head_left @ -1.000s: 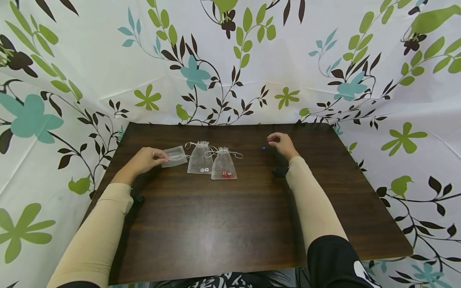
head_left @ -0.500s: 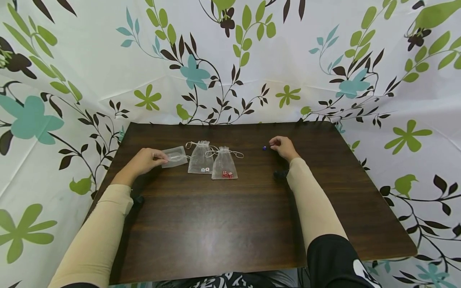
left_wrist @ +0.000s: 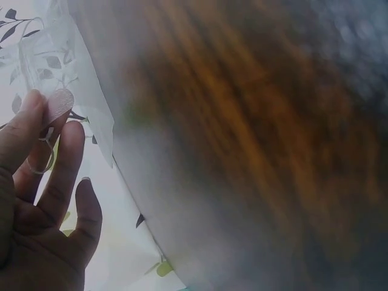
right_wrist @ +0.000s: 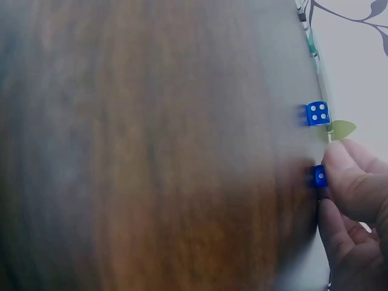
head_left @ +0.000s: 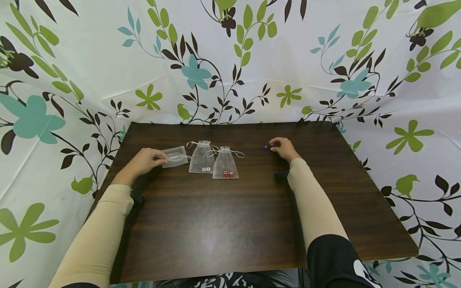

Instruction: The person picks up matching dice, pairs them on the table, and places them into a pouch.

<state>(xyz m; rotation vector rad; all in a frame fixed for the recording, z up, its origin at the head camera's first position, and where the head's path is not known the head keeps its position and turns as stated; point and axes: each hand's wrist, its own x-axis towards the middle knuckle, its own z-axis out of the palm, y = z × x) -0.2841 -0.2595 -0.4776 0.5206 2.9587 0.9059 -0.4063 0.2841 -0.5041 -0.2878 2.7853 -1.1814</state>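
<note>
My left hand [head_left: 147,161] pinches the edge of a sheer white drawstring pouch [head_left: 175,156] between thumb and fingers; in the left wrist view the pouch [left_wrist: 60,103] and its cord loop hang at the fingertips. My right hand [head_left: 283,148] is low over the table on the far right, thumb and finger around a small blue die [right_wrist: 319,176] with one white pip facing the camera. A second blue die [right_wrist: 317,113], with several pips, lies just beyond the thumb. To the right of the held pouch lie two more sheer pouches, one [head_left: 201,158] with white dice, the other [head_left: 225,162] with red dice.
The dark wooden table [head_left: 201,228] ends at its back edge against a white leaf-patterned cloth [head_left: 245,92]. The cords of the two filled pouches overlap. A black wrist strap [head_left: 281,175] sits under the right wrist.
My right hand has come down slightly to the table, and a blue die now shows at its fingertips beside the other one. The left hand and the pouches hold their places.
</note>
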